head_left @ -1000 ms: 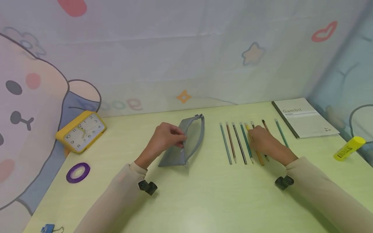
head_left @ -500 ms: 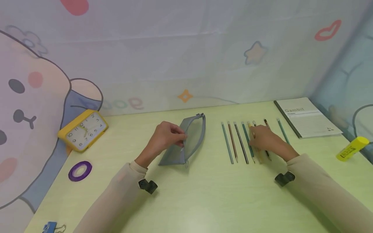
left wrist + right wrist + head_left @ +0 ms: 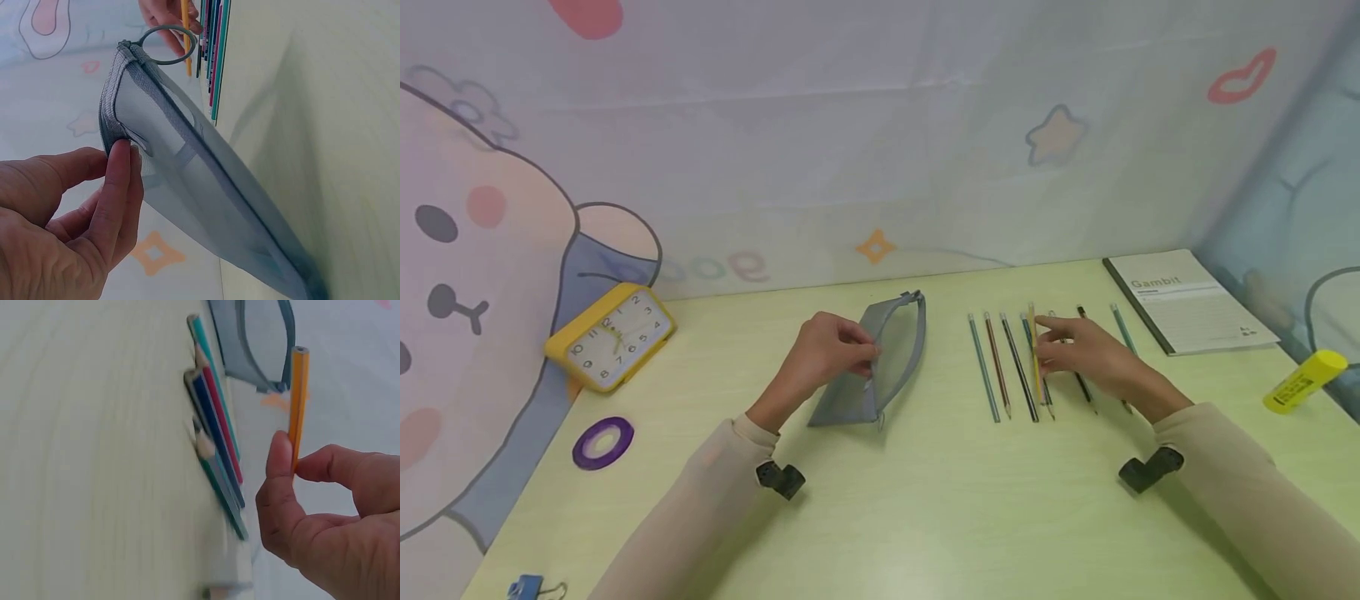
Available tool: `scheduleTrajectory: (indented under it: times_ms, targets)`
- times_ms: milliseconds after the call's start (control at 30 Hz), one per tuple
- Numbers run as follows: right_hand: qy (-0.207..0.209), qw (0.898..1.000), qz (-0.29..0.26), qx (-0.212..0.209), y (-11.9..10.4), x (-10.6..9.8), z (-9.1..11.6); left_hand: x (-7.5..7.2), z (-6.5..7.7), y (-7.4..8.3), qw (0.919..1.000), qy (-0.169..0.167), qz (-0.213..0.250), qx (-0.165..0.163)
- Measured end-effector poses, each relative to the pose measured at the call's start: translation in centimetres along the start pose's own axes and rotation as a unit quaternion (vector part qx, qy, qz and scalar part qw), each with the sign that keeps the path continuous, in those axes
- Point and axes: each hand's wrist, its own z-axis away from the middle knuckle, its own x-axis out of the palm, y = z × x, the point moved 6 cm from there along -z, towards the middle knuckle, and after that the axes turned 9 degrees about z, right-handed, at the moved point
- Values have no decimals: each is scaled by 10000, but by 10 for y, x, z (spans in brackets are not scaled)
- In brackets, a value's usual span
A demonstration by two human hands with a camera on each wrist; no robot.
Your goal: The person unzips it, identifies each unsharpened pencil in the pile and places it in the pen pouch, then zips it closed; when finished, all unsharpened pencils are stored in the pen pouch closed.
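My left hand (image 3: 827, 354) pinches the rim of a grey mesh zip pouch (image 3: 194, 169) between thumb and fingers. The pouch stands on the table with its mouth gaping to the right; a loop hangs at its zip end. To the right, my right hand (image 3: 1086, 354) pinches a yellow pencil (image 3: 299, 387) between thumb and fingertips, raised off the table. Left of that hand lie a light teal pencil (image 3: 982, 367), a dark red pencil (image 3: 997, 367), a navy pencil (image 3: 1019, 367) and a partly covered green pencil (image 3: 1049, 407). Under and beyond the hand, other pencils are partly hidden.
A notebook (image 3: 1195, 308) lies at the back right, with a yellow glue-stick-like tube (image 3: 1303, 382) nearer. On the left are a yellow clock (image 3: 617, 337), a purple tape roll (image 3: 603, 443) and a blue binder clip (image 3: 525, 587). A printed cloth (image 3: 820, 167) hangs behind the table.
My right hand has lifted the yellow pencil from its place in the row and brought it slightly left, over the green one. The left hand and pouch have stayed put.
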Motion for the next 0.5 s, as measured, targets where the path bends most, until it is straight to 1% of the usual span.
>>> scheduleTrajectory:
  times_ms: [100, 200, 333, 367, 500]
  targets:
    - [-100, 9983, -572, -34, -10, 10, -3, 0, 0, 0, 10000, 13, -20, 2]
    - [-245, 9955, -909, -86, -28, 23, -5, 1, 0, 1, 10000, -3, -17, 12]
    - [-501, 9941, -922, -261, -54, 43, -10, 2, 0, 1, 10000, -49, 38, 26]
    - [-560, 9939, -912, -263, -59, 49, -12, 2, 0, 1, 10000, -58, 47, 38]
    - [-813, 9896, -1159, -240, -78, 71, -25, 2, 1, 1, 10000, -46, 47, 58]
